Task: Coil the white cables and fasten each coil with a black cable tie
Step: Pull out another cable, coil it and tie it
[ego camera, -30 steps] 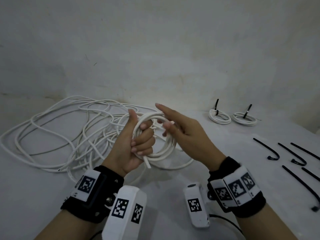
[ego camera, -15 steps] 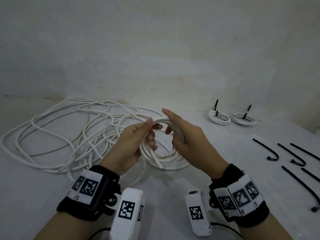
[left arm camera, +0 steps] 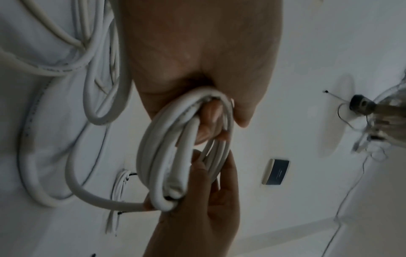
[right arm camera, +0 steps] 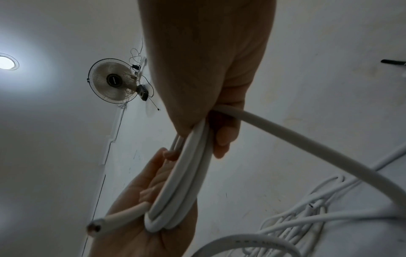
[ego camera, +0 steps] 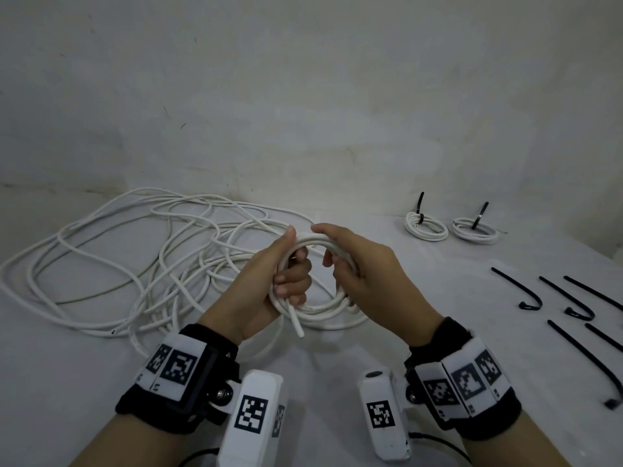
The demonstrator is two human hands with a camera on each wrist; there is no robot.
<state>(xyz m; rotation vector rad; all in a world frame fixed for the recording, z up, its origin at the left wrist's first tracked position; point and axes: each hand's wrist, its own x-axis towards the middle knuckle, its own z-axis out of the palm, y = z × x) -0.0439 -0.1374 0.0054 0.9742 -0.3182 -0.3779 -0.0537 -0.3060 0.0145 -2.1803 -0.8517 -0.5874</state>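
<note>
Since a second ago, both hands have closed onto the round white cable coil [ego camera: 315,274] above the counter [ego camera: 438,298]: left hand [ego camera: 269,288] and right hand [ego camera: 362,274] grip opposite sides. Two tied white coils [ego camera: 426,225] are finished; the loose white cable tangle [ego camera: 135,264] and black cable ties [ego camera: 580,298] remain.

1. held above the table [ego camera: 438,332], at centre: coil [ego camera: 317,306], between left hand [ego camera: 266,284] and right hand [ego camera: 367,274].
2. behind and left of the hands: loose cable [ego camera: 101,257], sprawled on the table.
3. far right, near the wall: two tied coils [ego camera: 426,227] side by side.
4. right, nearer: loose cable ties [ego camera: 573,298] on the table.
</note>
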